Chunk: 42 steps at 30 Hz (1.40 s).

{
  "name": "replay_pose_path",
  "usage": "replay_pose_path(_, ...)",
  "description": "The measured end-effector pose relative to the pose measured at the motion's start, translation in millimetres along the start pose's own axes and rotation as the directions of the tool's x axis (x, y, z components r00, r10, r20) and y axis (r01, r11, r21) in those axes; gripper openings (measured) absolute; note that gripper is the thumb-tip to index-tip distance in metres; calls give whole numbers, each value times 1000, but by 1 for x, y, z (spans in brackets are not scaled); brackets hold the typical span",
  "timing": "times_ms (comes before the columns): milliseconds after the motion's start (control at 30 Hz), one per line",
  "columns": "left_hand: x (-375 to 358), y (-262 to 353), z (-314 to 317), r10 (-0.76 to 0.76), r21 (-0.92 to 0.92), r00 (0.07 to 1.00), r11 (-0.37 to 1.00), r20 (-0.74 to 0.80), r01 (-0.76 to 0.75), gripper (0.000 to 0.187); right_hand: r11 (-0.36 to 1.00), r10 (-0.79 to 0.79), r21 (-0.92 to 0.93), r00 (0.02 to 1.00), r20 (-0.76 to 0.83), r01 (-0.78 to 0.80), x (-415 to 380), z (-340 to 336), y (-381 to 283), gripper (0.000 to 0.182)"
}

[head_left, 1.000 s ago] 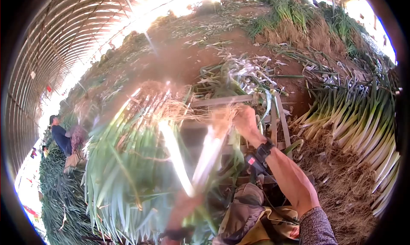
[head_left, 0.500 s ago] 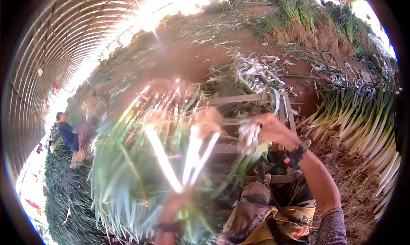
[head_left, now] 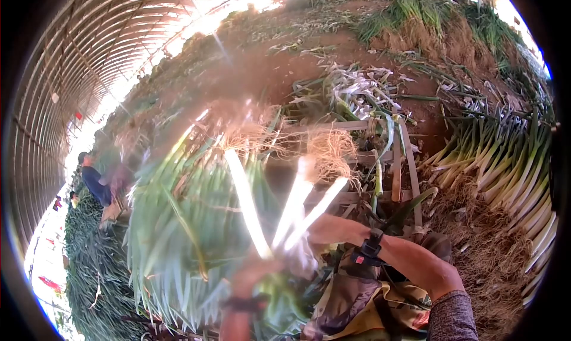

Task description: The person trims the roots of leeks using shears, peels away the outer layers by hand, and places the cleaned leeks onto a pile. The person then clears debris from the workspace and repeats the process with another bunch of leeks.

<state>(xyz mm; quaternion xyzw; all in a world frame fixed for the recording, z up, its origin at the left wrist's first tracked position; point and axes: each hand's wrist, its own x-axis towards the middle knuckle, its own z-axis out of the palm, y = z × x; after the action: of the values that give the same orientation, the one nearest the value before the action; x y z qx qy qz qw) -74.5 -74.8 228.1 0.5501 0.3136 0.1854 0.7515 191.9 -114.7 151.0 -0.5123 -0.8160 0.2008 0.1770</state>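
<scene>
Head view: left hand (head_left: 253, 275) clamps three long white-stalked green onions with tangled roots (head_left: 294, 207) mid-stalk, roots up. Right hand (head_left: 324, 229) touches the stalks; its grip unclear. Light, stiff, smooth; hold the white shafts, not the leaves.

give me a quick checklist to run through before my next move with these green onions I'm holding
1. Left hand gripping the onion stalks: ok, three white stalks fan up from the fist.
2. Right hand on the same stalks: ok, it meets them near their lower ends, though its fingers are blurred.
3. Roots clear of the hands: ok, the tuft sits at the far tips.
4. Wooden frame free of the stalks: cannot tell, they overlap in the view.
5. Stacked onion pile on the right out of the way: ok.
6. Person far left at a distance: ok.
</scene>
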Motion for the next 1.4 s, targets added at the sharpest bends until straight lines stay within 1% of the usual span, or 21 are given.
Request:
replay_pose_path(67, -3, -4, -1, -1, 48, 999, 999, -46, 4, 85, 981, 41, -178, 978, -203, -78, 0, -36, -18, 34)
replay_pose_path(167, -14, -5, -17, -85, 96, 993, 991, -84, 93, 86, 907, 324, 392, 852, -411, -155, -6, -53, 41, 32)
replay_pose_path(233, -21, -15, -32, -125, 188, 989, 972, -85, 139, 84, 589, 479, 806, 776, -410, 62, -19, -65, 89, 31)
replay_pose_path(300, -25, -8, -22, -121, 298, 989, 944, -89, 143, 78, 283, 521, 910, 748, -411, 304, -30, -74, 136, 30)
replay_pose_path(400, -41, -24, -21, -106, 310, 979, 938, -173, 156, 67, 506, 567, 654, 356, -743, 562, -41, -94, 108, 20)
replay_pose_path(433, -50, -4, -9, -242, 295, 944, 907, -222, 302, 65, 563, 553, 606, 288, -782, 563, -51, -109, 103, 19)
replay_pose_path(533, -59, -32, -42, -143, 172, 977, 970, -157, 169, 68, 642, 594, 751, 518, -616, 156, -91, -163, 88, 19)
replay_pose_path(633, -58, -48, -81, -103, 48, 958, 992, -268, 120, 57, 542, 826, 555, 522, -214, -631, -90, -168, 57, 11)
replay_pose_path(700, -53, -38, -78, -18, 181, 937, 980, -350, 86, 49, 541, 734, 534, 675, 78, -650, -90, -156, 26, 12)
replay_pose_path(767, -48, -22, -69, 17, 251, 912, 963, -409, 94, 43, 624, 292, 711, 940, 173, -325, -90, -103, 73, 22)
replay_pose_path(800, -46, -16, -67, 14, 255, 904, 961, -427, 106, 41, 597, 170, 752, 960, 221, -279, -76, -105, 50, 28)
replay_pose_path(833, -43, -20, -70, 51, 245, 902, 968, -429, 62, 42, 847, 296, 326, 882, 368, -420, -70, -115, 30, 25)
replay_pose_path(933, -34, -53, -95, 47, 160, 895, 987, -443, 28, 51, 833, 552, 141, 821, -144, -535, -40, -167, 75, 38)
replay_pose_path(1033, -38, -30, -62, 53, 127, 892, 992, -449, 5, 59, 947, 318, 215, 611, -725, -238, -37, -324, 117, 56)
replay_pose_path(1100, -39, -24, -54, 9, 134, 880, 989, -475, 62, 53, 985, 170, 166, 511, -843, -54, -51, -391, 118, 78)
replay_pose_path(1167, -37, -34, -67, -38, 183, 863, 972, -504, 150, 46, 933, 356, 344, 378, -855, -101, -44, -366, 79, 97)
replay_pose_path(1233, -36, -32, -62, 40, 243, 868, 966, -494, 93, 44, 912, 321, -1, 717, -619, -410, -51, -323, 109, 71)
replay_pose_path(1267, -32, -36, -65, 56, 312, 870, 943, -490, 115, 43, 787, 610, 235, 664, -432, -571, -49, -289, 61, 62)
replay_pose_path(1300, -26, -32, -65, 27, 356, 891, 922, -453, 153, 43, 789, 558, 3, 714, -423, -614, -42, -253, 43, 62)
replay_pose_path(1333, -18, -27, -63, -2, 404, 912, 896, -411, 184, 43, 700, 714, 181, 679, -169, -691, -43, -233, 25, 48)
replay_pose_path(1400, -9, -23, -52, -12, 446, 922, 873, -387, 198, 46, 896, 374, -181, 909, -182, -405, -50, -177, 24, 31)
